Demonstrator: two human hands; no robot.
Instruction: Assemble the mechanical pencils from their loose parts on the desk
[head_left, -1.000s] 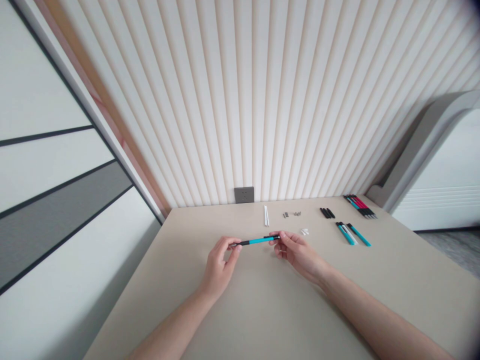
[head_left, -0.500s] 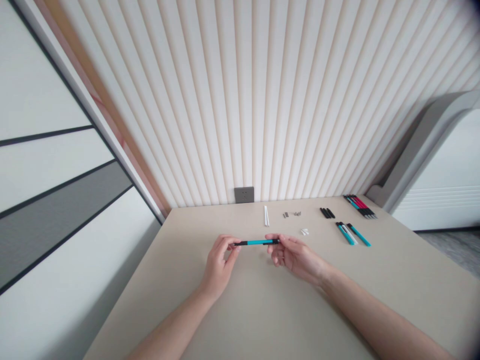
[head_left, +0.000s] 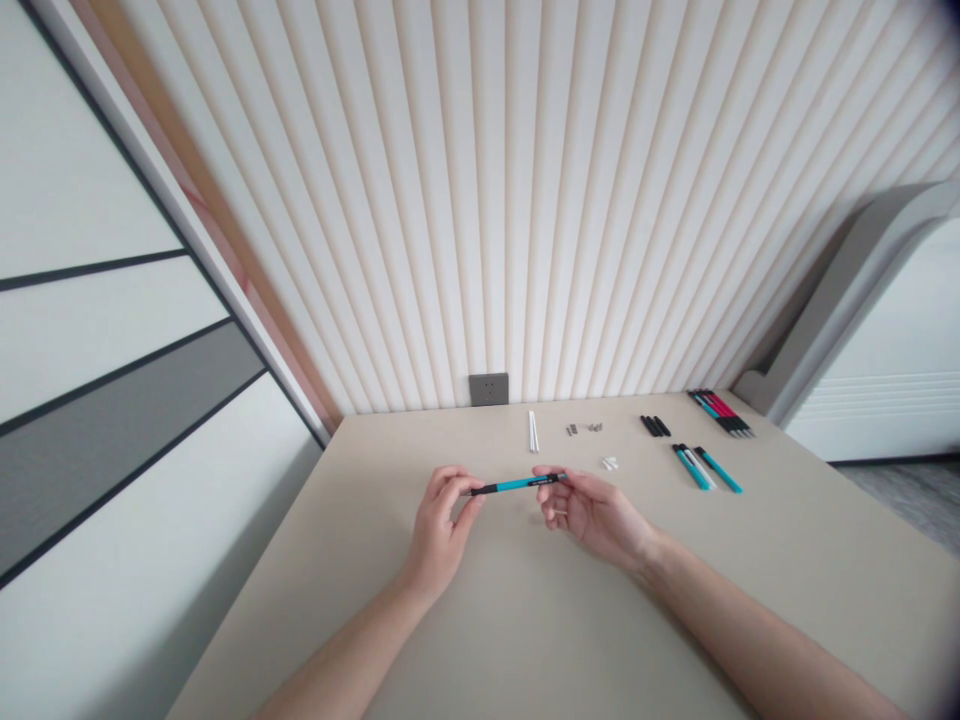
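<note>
A blue and black pen (head_left: 514, 484) is held above the table between my two hands, its right end tilted slightly up. My left hand (head_left: 441, 528) pinches the black grip end between thumb and fingers. At the other end, my right hand (head_left: 592, 508) closes thumb and index finger on the pen's clip end, its other fingers curled below. Beyond the hands lie thin white refills (head_left: 533, 432), small grey metal pieces (head_left: 571, 430), short white pieces (head_left: 610, 464) and black grip sleeves (head_left: 655, 427).
Blue and white pen barrels (head_left: 694, 468) lie at the right of the table (head_left: 465, 640). Behind them is a row of red, black and blue pens (head_left: 721, 413). A dark socket (head_left: 489, 389) sits on the ribbed wall at the table's back edge.
The pen has tilted, its right end rising a little and its left end dipping slightly. My right hand has shifted slightly right along with it; both hands still hold the pen.
</note>
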